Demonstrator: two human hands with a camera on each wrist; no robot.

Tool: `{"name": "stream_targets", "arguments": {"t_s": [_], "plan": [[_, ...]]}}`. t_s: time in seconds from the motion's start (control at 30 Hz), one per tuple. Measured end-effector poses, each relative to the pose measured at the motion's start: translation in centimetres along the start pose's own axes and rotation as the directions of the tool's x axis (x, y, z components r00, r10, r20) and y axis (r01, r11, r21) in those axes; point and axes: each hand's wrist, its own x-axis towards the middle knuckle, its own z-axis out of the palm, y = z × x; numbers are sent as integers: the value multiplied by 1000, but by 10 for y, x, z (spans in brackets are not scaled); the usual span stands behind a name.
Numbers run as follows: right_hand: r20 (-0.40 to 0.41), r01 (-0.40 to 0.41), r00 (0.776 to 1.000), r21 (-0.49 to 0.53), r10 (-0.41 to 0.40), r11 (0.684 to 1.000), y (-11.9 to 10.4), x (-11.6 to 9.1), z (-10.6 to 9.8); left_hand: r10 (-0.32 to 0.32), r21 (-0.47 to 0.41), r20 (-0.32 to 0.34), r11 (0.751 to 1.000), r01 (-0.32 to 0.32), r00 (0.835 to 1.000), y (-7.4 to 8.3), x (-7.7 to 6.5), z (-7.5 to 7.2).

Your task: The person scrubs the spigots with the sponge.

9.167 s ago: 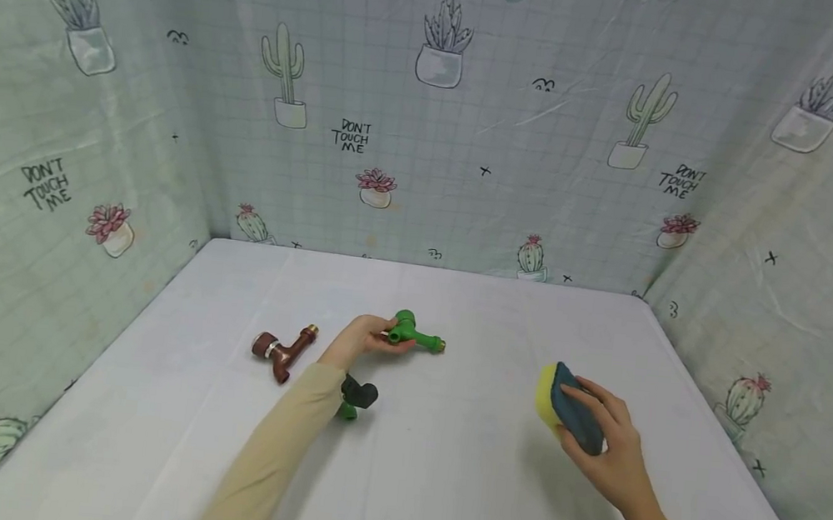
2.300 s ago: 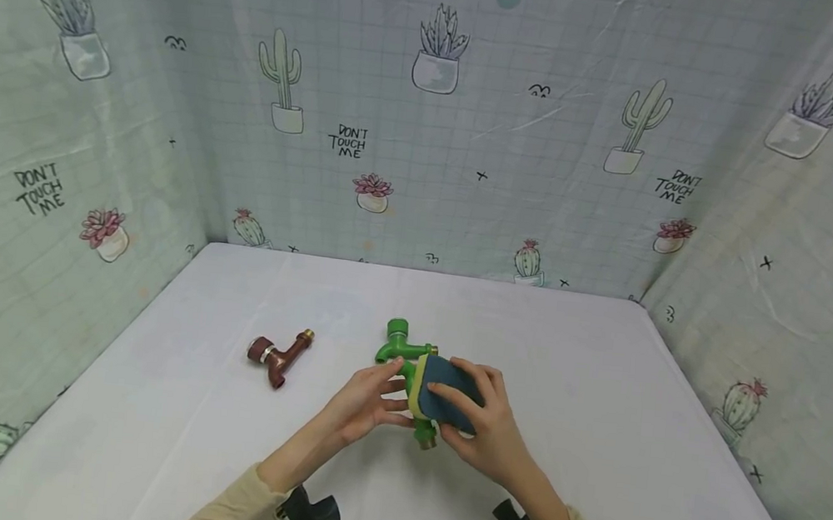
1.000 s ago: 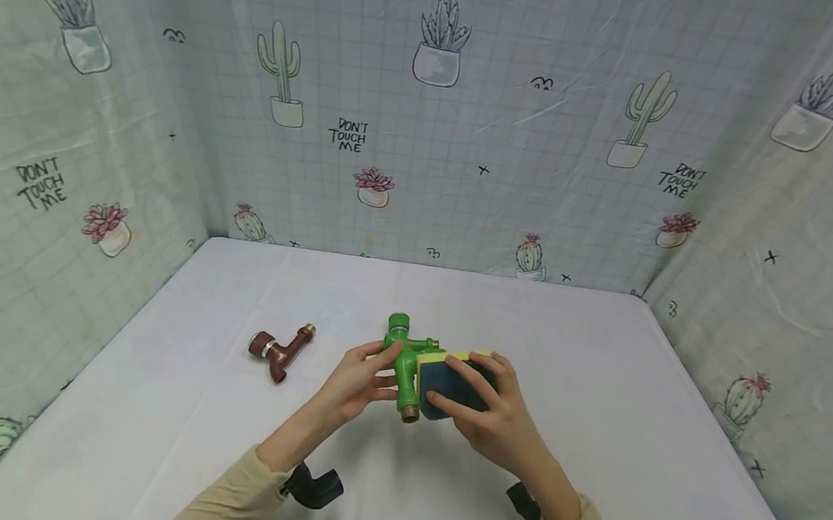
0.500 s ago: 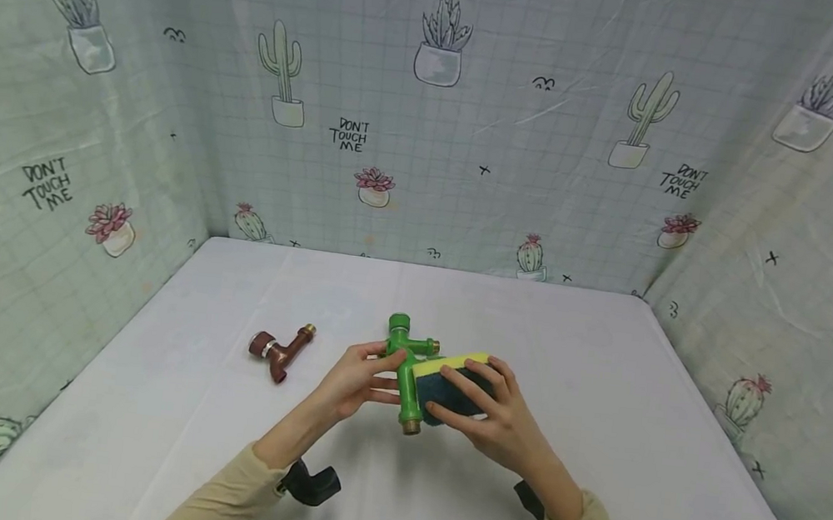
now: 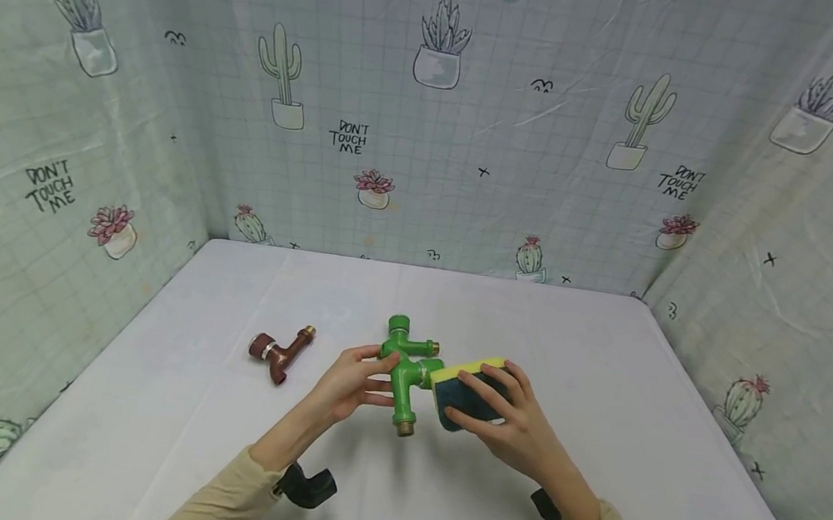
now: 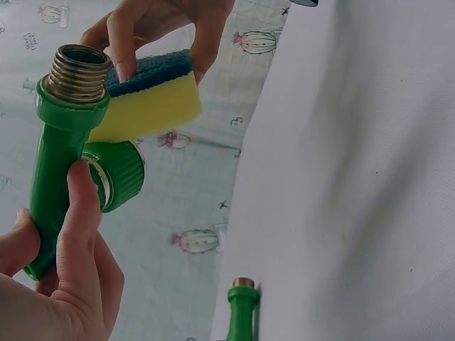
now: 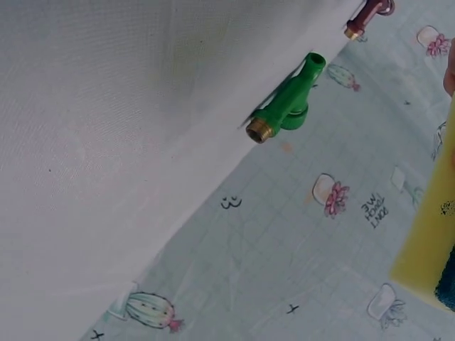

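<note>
My left hand (image 5: 350,383) grips a green tap (image 5: 402,388) above the table, fingers and thumb around its body. The tap's brass threaded end (image 6: 77,74) points up in the left wrist view, and its ribbed knob (image 5: 430,373) faces right. My right hand (image 5: 524,429) holds a sponge (image 5: 465,400), yellow with a dark blue-green scouring side, its edge right at the knob. Another green tap (image 7: 288,99) lies on the table just behind the held one. In the right wrist view only a strip of the sponge shows, at the right edge.
A brown tap (image 5: 281,353) with a brass end lies on the white table (image 5: 602,362), left of my hands. A cloth (image 5: 490,116) printed with cacti hangs behind and at both sides. A black piece (image 5: 308,486) sits at my left wrist.
Nine seconds ago my left hand held the tap that lies behind. Over the last second, the held tap has turned, bringing its knob out to the right, and the sponge has shifted slightly right.
</note>
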Motion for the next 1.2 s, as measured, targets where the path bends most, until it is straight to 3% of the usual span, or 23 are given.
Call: {"name": "stream_targets", "arguments": {"t_s": [0.17, 0.37, 0.47, 0.6, 0.77, 1.0, 1.2], "plan": [[-3, 18, 1000, 2, -18, 1000, -1, 4, 3, 10, 4, 25, 1000, -10, 1000, -1, 2, -1], [38, 88, 995, -40, -87, 995, -6, 14, 9, -3, 71, 37, 997, 0, 999, -1, 4, 2], [46, 79, 996, -39, -77, 996, -8, 16, 11, -2, 95, 34, 995, -1, 999, -3, 4, 2], [28, 8, 1000, 13, -8, 1000, -9, 15, 13, 13, 113, 50, 993, -18, 999, -6, 1, 3], [1, -133, 991, 61, 133, 989, -8, 11, 13, 24, 98, 47, 995, -28, 999, -8, -1, 4], [9, -332, 943, 143, 334, 933, -4, -7, 9, 19, 51, -15, 999, -18, 1000, -10, 1, 2], [66, -410, 912, 187, 405, 893, -8, -16, 4, 3, 5, -57, 1000, -3, 998, -11, 2, 4]]}}
